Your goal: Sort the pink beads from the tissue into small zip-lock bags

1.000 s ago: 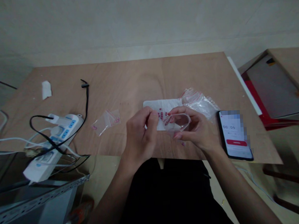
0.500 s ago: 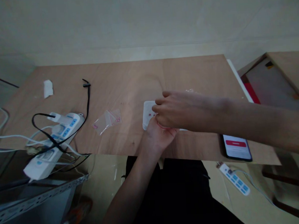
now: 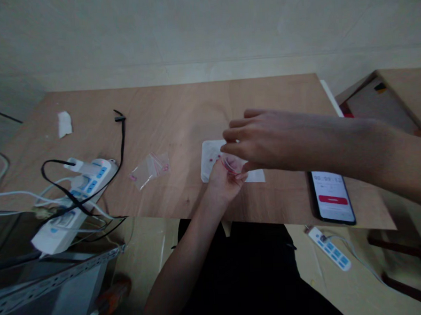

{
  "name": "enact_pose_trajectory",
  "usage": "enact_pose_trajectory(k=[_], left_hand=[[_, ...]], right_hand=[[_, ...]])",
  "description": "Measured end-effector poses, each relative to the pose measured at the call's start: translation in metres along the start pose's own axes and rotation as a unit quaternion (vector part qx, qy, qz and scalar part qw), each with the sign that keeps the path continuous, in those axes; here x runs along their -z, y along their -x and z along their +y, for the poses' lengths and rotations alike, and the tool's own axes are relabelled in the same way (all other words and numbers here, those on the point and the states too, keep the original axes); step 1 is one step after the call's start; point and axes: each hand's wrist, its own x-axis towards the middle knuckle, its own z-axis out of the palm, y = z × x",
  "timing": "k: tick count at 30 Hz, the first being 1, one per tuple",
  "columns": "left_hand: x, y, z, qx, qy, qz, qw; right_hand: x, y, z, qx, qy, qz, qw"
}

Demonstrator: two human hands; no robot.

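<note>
My left hand [image 3: 227, 181] is closed on a small clear plastic bag [image 3: 234, 164] with a red-pink edge. Just above it is my right hand [image 3: 246, 139], its fingers bent but apart and the thumb low beside the bag; whether it touches the bag is unclear. Beneath both hands lies a white sheet or shallow tray [image 3: 206, 153] with a few small red dots on it, partly covered. To the left, a clear zip bag [image 3: 149, 169] with small pink bits rests on the wooden table [image 3: 166, 117].
A phone [image 3: 331, 200] showing a timer lies right of my hands, near the front edge. On the left are a power strip [image 3: 98, 175] with tangled cables, a black cable [image 3: 123, 134] and a scrap of white paper [image 3: 65, 124]. Another power strip [image 3: 330, 249] is on the floor.
My right hand has lifted slightly up and away from my left hand, its fingers more spread. The clear bag in my left hand and the phone's timer now show.
</note>
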Motion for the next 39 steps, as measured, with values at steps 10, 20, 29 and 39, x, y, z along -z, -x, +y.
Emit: enact_pose_trajectory(k=[10,20,29,39], left_hand=[[0.021,-0.054,-0.007,-0.334,-0.641,0.080,0.686],[0.019,-0.059,-0.011,-0.349,-0.696,0.060,0.625],[0.034,-0.046,-0.002,-0.388,-0.640,0.123,0.651],[0.161,0.010,0.029,-0.267,-0.627,0.383,0.624]], right_hand=[[-0.024,0.068,0.074,-0.266,0.246,0.051,0.931],[-0.107,0.092,0.086,-0.364,0.172,0.061,0.913],[-0.096,0.087,0.076,-0.375,0.111,0.157,0.907],[-0.082,0.081,0.059,-0.338,0.088,0.184,0.919]])
